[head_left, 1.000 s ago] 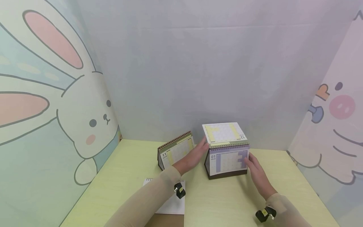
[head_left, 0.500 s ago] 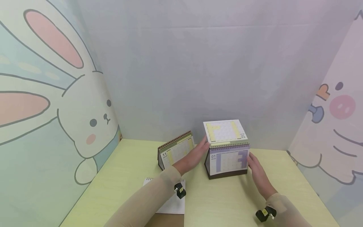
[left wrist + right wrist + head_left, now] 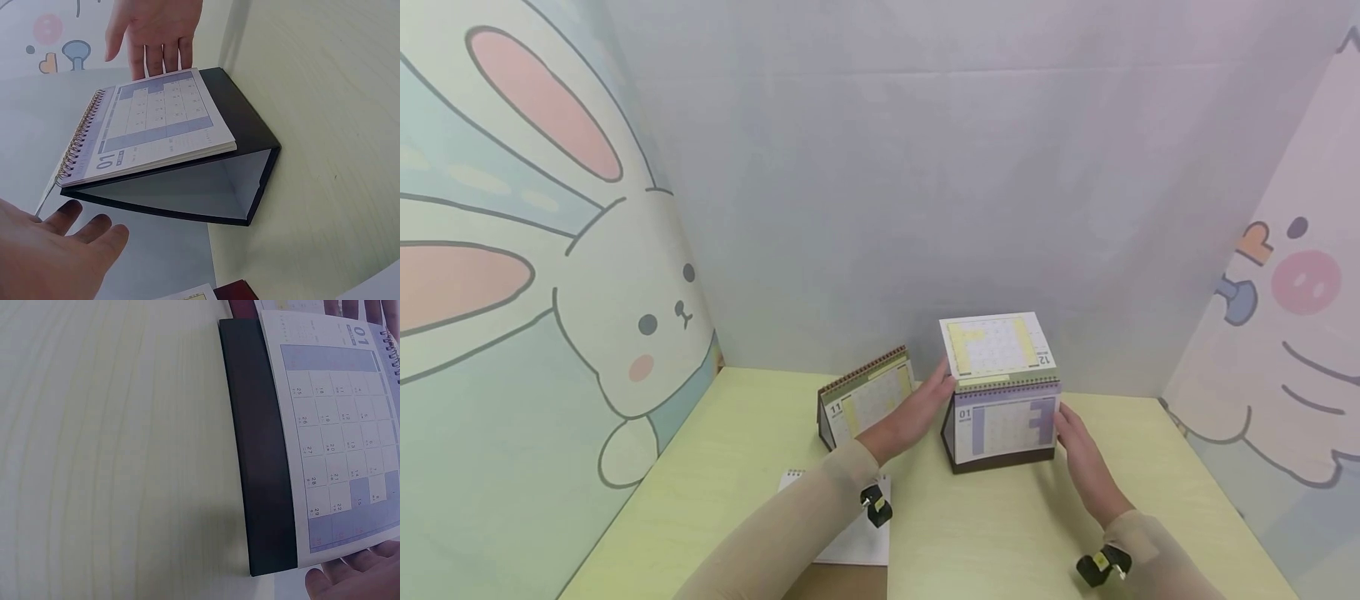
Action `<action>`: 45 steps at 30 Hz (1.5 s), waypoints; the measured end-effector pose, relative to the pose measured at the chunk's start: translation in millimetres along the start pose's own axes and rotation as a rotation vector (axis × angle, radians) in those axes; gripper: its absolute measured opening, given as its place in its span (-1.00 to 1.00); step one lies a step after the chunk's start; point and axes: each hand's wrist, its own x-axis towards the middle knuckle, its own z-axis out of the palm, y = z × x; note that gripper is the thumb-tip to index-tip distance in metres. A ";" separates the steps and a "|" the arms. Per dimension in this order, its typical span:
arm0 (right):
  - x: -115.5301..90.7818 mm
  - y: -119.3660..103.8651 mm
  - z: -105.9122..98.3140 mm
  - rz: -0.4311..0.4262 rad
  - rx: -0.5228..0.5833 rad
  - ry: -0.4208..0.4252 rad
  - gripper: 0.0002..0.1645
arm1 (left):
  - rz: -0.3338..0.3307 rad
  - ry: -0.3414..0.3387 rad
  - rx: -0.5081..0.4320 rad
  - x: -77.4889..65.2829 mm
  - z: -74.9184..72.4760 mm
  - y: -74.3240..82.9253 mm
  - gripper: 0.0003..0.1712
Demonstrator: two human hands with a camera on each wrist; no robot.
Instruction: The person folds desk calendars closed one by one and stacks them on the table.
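Observation:
A desk calendar (image 3: 1007,421) with a dark stand stands upright on the table, its purple "01" page facing forward. One page marked "12" (image 3: 996,346) sticks out backward from the spiral binding at the top. My left hand (image 3: 910,417) is at the calendar's left side, fingers stretched and fingertips beside the raised page. On the other side, my right hand (image 3: 1086,462) has its fingers straight along the right edge. In the left wrist view, the right thumb stands apart from the pages, and the left fingers (image 3: 103,240) are spread loosely beside the stand's open end.
A second desk calendar (image 3: 868,400), showing "11", stands angled behind my left forearm. Nearer, a white spiral-bound pad (image 3: 861,537) lies partly under that sleeve, with a brown strip (image 3: 838,582) at its lower edge. A grey backdrop (image 3: 880,208) rises behind the table.
The raised "12" page has shifted slightly up and back in the head view. My right fingers have slid off the front page to its edge; the left hand has barely moved.

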 end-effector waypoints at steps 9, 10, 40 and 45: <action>0.7 2.9 -0.1 -0.012 0.004 0.005 0.04 | -0.002 -0.004 0.010 0.0 1.3 0.2 -0.16; 0.6 3.0 -0.1 -0.014 0.005 0.006 0.04 | 0.000 -0.006 0.009 -0.1 1.4 0.4 -0.16; -1.6 2.7 0.7 -0.077 0.033 0.012 -0.03 | -0.004 -0.029 -0.015 -6.7 9.6 10.3 -0.19; -2.1 2.8 0.7 -0.084 0.025 0.010 -0.03 | 0.023 -0.037 -0.028 -7.3 11.9 10.0 -0.20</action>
